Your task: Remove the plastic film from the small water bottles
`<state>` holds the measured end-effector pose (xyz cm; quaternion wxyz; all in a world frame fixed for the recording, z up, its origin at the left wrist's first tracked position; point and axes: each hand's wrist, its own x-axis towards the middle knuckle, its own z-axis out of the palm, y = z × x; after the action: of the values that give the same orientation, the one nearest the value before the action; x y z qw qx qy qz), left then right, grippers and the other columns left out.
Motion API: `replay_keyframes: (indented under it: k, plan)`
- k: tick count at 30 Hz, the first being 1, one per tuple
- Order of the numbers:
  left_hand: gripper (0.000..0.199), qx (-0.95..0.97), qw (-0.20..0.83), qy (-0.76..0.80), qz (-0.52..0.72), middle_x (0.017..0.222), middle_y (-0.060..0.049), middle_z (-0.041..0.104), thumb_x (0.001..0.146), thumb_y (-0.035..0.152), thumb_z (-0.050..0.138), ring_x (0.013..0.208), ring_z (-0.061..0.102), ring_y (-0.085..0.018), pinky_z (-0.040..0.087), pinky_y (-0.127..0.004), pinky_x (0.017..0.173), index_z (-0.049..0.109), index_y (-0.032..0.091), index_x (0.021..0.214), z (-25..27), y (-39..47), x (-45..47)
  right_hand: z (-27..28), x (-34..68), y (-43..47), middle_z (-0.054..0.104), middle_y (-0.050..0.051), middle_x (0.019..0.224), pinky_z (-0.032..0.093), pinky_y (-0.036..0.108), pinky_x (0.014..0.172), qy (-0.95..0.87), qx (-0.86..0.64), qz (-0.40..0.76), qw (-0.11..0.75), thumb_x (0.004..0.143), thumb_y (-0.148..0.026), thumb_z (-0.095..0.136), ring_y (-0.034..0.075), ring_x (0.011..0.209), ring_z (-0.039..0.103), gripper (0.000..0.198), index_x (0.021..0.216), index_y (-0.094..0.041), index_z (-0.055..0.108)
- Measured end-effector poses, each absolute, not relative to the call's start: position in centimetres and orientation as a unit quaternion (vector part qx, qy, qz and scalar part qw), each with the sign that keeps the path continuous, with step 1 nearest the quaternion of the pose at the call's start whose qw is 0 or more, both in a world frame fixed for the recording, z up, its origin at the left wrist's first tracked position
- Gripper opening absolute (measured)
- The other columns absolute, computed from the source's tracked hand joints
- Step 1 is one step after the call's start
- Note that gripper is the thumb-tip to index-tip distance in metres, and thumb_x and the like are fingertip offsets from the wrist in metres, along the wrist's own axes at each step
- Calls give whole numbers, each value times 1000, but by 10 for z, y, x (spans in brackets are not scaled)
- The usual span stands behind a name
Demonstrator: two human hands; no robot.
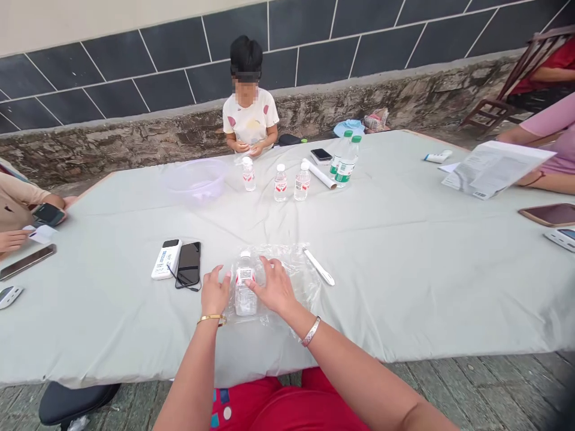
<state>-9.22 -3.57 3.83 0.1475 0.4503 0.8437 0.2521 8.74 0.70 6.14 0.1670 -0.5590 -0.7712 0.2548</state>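
Observation:
A small clear water bottle (245, 299) with a white cap and a red-and-white label lies on a sheet of clear plastic film (300, 272) right in front of me. My left hand (216, 291) is at the bottle's left side, fingers apart and curved. From the right, my right hand (275, 286) reaches over with spread fingers, its thumb at the bottle's label; whether the thumb presses on it I cannot tell. To the right of the film lies a white utility knife (318, 267).
A white power bank (166, 259) and a black phone (188, 263) lie to the left. Farther back stand a purple basin (197, 187), several water bottles (280, 184) and a paper roll (321, 175). A person sits opposite; others sit at both sides, one holding a paper sheet (498, 164).

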Motion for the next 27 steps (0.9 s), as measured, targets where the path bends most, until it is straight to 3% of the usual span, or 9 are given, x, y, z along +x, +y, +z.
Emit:
replay_keyframes:
  k: [4, 7, 10, 13, 15, 17, 20, 23, 27]
  plan:
    - [47, 525, 206, 811, 155, 99, -9, 57, 86, 25, 36, 88, 60, -19, 44, -29, 76, 43, 23, 132, 36, -20, -80, 68, 68, 7, 44, 11, 122, 41, 34, 78, -776, -553, 292, 84, 67, -66, 56, 28, 101, 54, 90, 143, -34, 18]
    - [50, 599, 232, 760, 95, 98, -7, 58, 82, 22, 41, 88, 58, -19, 44, -28, 77, 42, 23, 132, 32, -31, -83, 70, 83, 14, 49, 7, 111, 40, 29, 72, -784, -531, 317, 62, 75, -58, 53, 23, 91, 58, 80, 142, -37, 16]
    - [72, 654, 259, 709, 48, 108, -8, 55, 71, 33, 61, 97, 56, -21, 43, -27, 80, 34, 21, 136, 37, -41, -87, 74, 105, 19, 48, 8, 119, 39, 28, 74, -787, -534, 302, 67, 85, -46, 43, 22, 94, 58, 58, 140, -37, 25]
    - [87, 675, 226, 702, -27, 112, -11, 52, 55, 36, 75, 106, 51, -27, 43, -31, 82, 39, 19, 132, 48, -36, -87, 77, 105, 18, 45, 11, 124, 39, 31, 77, -774, -560, 287, 69, 83, -56, 42, 25, 102, 54, 66, 142, -32, 23]
    - [69, 682, 194, 702, -70, 108, -12, 54, 56, 36, 75, 103, 53, -28, 43, -34, 80, 51, 18, 119, 54, -27, -87, 77, 96, 15, 41, 13, 129, 40, 33, 78, -774, -568, 274, 54, 72, -63, 54, 30, 108, 50, 88, 144, -31, 16]
    - [40, 700, 173, 685, -100, 103, -13, 56, 63, 36, 71, 100, 53, -28, 44, -35, 77, 61, 18, 98, 59, -19, -88, 77, 88, 14, 38, 14, 132, 41, 34, 77, -772, -577, 267, 23, 64, -57, 65, 31, 107, 51, 101, 144, -32, 11]
    - [10, 757, 121, 635, -99, 120, -14, 52, 73, 27, 62, 115, 44, -31, 40, -39, 86, 63, 17, 72, 63, -14, -88, 76, 96, 20, 50, 15, 122, 41, 33, 74, -750, -592, 295, -4, 70, -45, 63, 28, 98, 57, 97, 145, -28, 4]
    - [11, 787, 100, 603, -80, 118, -11, 55, 72, 12, 52, 112, 47, -27, 36, -37, 89, 59, 17, 66, 64, -20, -82, 72, 125, 28, 60, 13, 106, 42, 34, 74, -706, -600, 376, 20, 71, -43, 61, 28, 95, 58, 96, 146, -18, 5]
    - [22, 710, 146, 686, -65, 73, -5, 61, 68, 4, 40, 71, 56, -19, 38, -28, 65, 56, 18, 73, 62, -41, -91, 65, 166, 26, 60, 11, 111, 45, 32, 73, -579, -522, 614, 122, 65, -38, 68, 22, 91, 60, 100, 144, -18, 11]
